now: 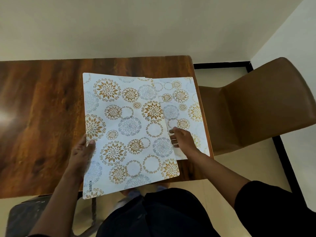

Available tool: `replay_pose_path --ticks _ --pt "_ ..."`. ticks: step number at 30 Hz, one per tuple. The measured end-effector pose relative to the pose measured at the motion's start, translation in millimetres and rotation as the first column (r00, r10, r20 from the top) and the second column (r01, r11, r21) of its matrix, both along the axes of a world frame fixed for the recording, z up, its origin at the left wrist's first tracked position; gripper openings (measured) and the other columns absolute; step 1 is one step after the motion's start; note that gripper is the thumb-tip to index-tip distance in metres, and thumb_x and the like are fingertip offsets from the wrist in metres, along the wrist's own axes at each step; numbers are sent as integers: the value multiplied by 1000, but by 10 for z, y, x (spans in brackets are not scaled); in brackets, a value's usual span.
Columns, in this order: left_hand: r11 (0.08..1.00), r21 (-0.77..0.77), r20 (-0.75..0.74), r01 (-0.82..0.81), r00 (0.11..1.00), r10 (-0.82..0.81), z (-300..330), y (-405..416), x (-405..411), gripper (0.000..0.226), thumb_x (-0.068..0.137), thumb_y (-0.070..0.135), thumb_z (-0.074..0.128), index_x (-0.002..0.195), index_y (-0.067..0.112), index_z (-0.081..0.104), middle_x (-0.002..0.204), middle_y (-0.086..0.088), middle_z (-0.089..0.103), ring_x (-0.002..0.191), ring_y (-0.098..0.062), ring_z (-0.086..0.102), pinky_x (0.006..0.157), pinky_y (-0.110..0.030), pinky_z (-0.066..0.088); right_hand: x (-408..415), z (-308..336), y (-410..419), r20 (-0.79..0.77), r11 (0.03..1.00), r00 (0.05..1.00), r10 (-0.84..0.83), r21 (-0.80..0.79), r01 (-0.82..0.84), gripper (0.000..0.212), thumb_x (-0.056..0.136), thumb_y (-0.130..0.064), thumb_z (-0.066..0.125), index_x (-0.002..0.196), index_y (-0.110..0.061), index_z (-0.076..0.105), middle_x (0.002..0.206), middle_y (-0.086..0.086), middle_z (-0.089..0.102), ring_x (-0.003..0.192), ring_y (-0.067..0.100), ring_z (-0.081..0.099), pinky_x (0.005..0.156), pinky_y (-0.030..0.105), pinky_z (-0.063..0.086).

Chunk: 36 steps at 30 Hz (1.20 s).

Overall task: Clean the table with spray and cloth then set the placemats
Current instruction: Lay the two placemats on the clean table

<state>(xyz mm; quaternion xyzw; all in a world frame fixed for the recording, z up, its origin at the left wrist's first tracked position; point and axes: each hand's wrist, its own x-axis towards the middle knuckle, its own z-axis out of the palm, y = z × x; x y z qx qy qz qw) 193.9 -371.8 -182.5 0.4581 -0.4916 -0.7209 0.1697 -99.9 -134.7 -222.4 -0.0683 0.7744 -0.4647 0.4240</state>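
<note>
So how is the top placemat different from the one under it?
The top placemat shows nearly whole, while the lower placemat is half covered. The top placemat sticks out past the table's near edge; the lower placemat lies by the right edge. The left hand grips the top placemat; the right hand rests on the lower placemat. Both are white with gold and grey flower circles.

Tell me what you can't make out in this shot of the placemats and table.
- How many placemats lie in the stack: head view, the top placemat covers them.
- Left hand fingers: head view, under that placemat; only the thumb shows.
- Right hand fingertips: head view, tucked between the mats.
- Table left end: cut off by the frame edge.
</note>
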Motion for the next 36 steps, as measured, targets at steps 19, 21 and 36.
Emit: replay_pose_path --ticks 19,21,36 --pt "949 165 -158 -268 943 294 -79 -496 651 42 113 16 47 154 18 52 149 -16 63 132 -44 63 102 -66 54 192 657 -1257 157 947 962 223 -270 -176 43 97 14 58 134 -7 65 120 12 73 86 12 70 65 19 54" --pt "940 179 -156 -292 935 320 -60 -663 789 43 111 23 51 154 20 53 149 -16 63 137 -44 59 102 -59 57 268 677 -1426 152 950 968 198 -272 -152 46 96 13 60 137 -7 63 127 12 72 103 22 70 78 27 60" --pt "799 196 -16 -569 813 582 35 -1286 2155 39 111 44 48 123 14 69 129 -13 75 99 -23 80 85 -40 65 1771 726 -2927 234 955 970 67 -296 6 32 99 14 53 119 -9 63 122 14 73 115 36 70 93 55 58"
